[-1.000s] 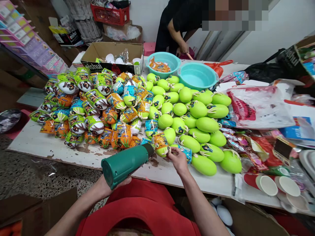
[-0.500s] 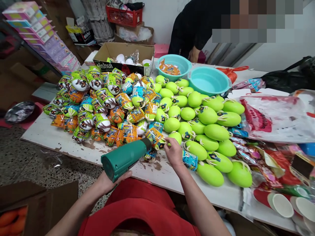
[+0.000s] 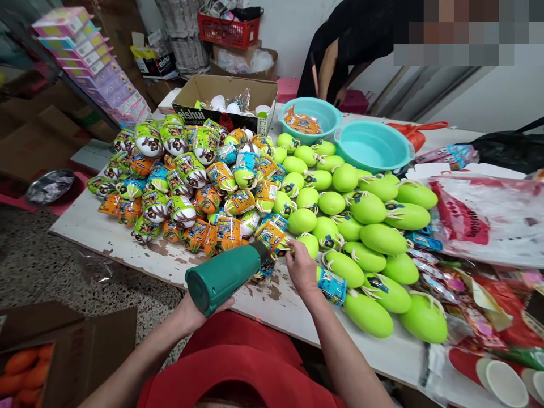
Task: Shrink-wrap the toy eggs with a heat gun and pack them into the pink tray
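Note:
My left hand (image 3: 195,310) is wrapped round a green heat gun (image 3: 225,276) with a black nozzle, held low over the front edge of the table. The nozzle points right, at an orange-wrapped toy egg (image 3: 272,233) with pale cords. At the nozzle's right, my right hand (image 3: 302,266) pinches the cord end of this egg between thumb and fingers. Left of the nozzle lies a heap of eggs in printed film (image 3: 199,187), orange, green and blue. Bare lime-green eggs (image 3: 385,239) with cords spread to the right of my right hand. A blue printed wrapper (image 3: 332,286) lies beside my wrist.
Two turquoise basins (image 3: 374,146) stand at the back; one (image 3: 335,122) holds orange wrappers. A carton (image 3: 229,88) with white cups sits behind the heap. Plastic bags (image 3: 488,215) and paper cups (image 3: 505,382) crowd the right side. Across the table stands a person in black (image 3: 348,34).
The whole view has shifted, so the table's things sit further right. Both hands keep the same hold. Across the table, the other person's arms have moved and now show more.

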Motion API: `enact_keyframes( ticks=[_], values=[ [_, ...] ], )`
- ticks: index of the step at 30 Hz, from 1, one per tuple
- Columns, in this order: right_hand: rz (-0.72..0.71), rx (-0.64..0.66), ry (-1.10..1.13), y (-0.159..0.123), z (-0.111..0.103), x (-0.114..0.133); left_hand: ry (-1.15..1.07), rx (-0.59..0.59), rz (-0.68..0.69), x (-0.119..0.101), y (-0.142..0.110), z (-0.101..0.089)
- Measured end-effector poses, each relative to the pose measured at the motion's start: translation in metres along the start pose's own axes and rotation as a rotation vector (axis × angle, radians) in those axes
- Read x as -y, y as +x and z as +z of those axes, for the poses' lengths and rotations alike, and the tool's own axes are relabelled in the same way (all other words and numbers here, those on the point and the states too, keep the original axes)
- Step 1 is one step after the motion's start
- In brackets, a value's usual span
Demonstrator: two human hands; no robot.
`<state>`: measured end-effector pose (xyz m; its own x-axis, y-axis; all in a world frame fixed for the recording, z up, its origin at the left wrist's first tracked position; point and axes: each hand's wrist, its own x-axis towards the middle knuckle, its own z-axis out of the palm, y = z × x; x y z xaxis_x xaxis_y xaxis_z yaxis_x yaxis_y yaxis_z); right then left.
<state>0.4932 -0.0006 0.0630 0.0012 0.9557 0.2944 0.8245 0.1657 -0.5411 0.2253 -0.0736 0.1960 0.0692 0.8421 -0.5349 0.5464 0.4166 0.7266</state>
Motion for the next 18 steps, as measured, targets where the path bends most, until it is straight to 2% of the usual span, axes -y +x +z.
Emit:
enact_keyframes(
  ticks=[6, 15, 18],
  values=[
    [-0.030, 0.035, 0.183, 0.005, -0.002, 0.000, -0.033, -0.015, -0.025, -0.012, 0.004, 0.006],
    [-0.123, -0.037, -0.020, 0.006, 0.001, -0.013, 0.009, -0.008, -0.092, -0.017, 0.007, 0.010],
    [-0.168, -0.048, 0.012, 0.001, 0.000, -0.014, 0.024, -0.028, -0.099, -0.020, 0.006, 0.012]
  ],
)
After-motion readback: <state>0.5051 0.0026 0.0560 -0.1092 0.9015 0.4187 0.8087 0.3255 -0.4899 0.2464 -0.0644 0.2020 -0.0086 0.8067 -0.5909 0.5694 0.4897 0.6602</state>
